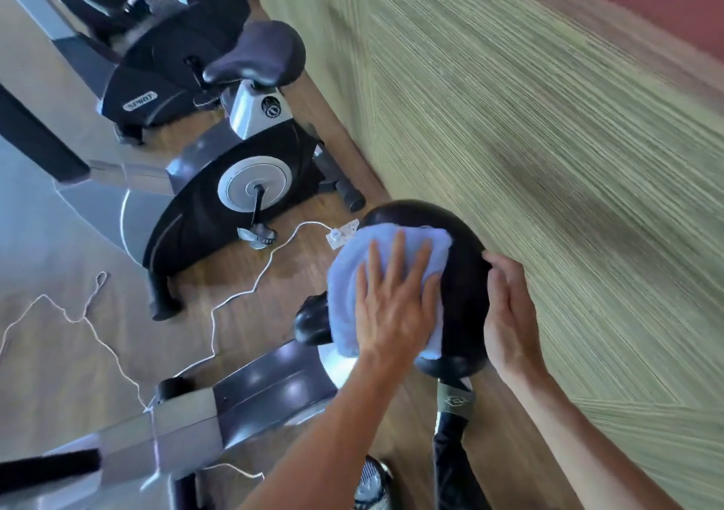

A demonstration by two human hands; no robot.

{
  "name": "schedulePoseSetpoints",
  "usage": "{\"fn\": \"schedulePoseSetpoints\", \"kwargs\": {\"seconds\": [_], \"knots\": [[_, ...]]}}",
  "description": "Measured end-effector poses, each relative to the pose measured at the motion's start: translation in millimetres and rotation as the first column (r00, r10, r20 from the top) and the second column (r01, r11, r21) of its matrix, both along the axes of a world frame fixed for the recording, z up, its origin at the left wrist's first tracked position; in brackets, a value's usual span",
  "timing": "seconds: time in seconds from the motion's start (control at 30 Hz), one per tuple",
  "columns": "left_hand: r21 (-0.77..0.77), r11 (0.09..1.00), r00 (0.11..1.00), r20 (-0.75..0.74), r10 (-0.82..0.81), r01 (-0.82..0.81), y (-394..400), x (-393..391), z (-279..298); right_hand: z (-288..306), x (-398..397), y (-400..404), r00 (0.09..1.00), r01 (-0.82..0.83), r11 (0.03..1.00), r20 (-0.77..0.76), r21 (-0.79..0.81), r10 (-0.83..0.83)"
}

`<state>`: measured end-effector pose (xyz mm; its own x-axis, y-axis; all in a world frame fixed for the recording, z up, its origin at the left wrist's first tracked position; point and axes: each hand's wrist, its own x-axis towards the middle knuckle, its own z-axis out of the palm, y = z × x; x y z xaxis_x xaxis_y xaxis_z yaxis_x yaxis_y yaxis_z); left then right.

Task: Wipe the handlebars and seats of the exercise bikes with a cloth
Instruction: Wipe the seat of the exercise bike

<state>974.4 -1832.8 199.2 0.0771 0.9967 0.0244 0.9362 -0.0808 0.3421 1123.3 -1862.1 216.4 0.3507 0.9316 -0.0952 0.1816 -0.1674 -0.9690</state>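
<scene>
Cloth (388,274) lies spread over the near bike's black seat (462,294), covering most of its left half, and my left hand (395,305) presses flat on top of it with straight, slightly spread fingers, so that hand is open rather than gripping. My right hand (509,313) cups the seat's right edge, its fingers bent lightly against the rim beside the green striped wall (548,137); I can't tell whether they truly clamp it or only steady it. The cloth is pale blue and folded. The seat's narrow nose sticks out from under its left edge. Beyond it, further along the wall, a second bike (231,196) stands on the wooden floor (70,352) with its own dark seat (254,58) bare. A white cord (235,298) runs loosely over the floor between the two bikes to a white socket (342,233) near my seat.
</scene>
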Motion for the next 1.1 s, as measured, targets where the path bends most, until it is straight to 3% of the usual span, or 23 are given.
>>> {"fn": "schedulePoseSetpoints", "kwargs": {"seconds": [0.13,0.23,0.37,0.57,0.73,0.97,1.1], "knots": [[-0.156,0.958,0.971,-0.05,0.235,-0.24,-34.9,-61.8,7.8,16.8,-13.2,-21.9,0.997,-0.018,1.0,0.069,0.001,0.018],[-0.271,0.82,0.841,0.061,0.538,-0.505,-31.4,-119.8,20.2,41.2,-21.0,-46.6,0.998,-0.001,1.0,0.067,0.021,-0.001],[-0.291,0.73,0.714,0.18,0.677,-0.618,-68.7,-174.2,38.5,88.8,-37.3,-81.9,0.959,-0.266,0.963,0.094,-0.031,0.268],[-0.333,0.792,0.701,0.372,0.609,-0.511,-141.7,-180.3,70.3,153.5,-71.8,-119.7,0.817,-0.558,0.826,0.119,-0.078,0.563],[-0.339,0.883,0.752,0.474,0.459,-0.325,-163.7,-143.5,108.2,164.6,-83.7,-136.7,0.804,-0.566,0.811,0.12,-0.146,0.582],[-0.268,0.941,0.721,0.607,0.333,-0.208,-166.5,-83.4,172.8,159.6,-75.7,-146.3,0.893,-0.45,0.865,-0.11,-0.22,0.436],[-0.27,0.945,0.668,0.672,0.321,-0.183,-167.6,-55.1,188.9,164.1,-66.1,-143.2,0.829,-0.556,0.813,-0.181,-0.173,0.529]]}}
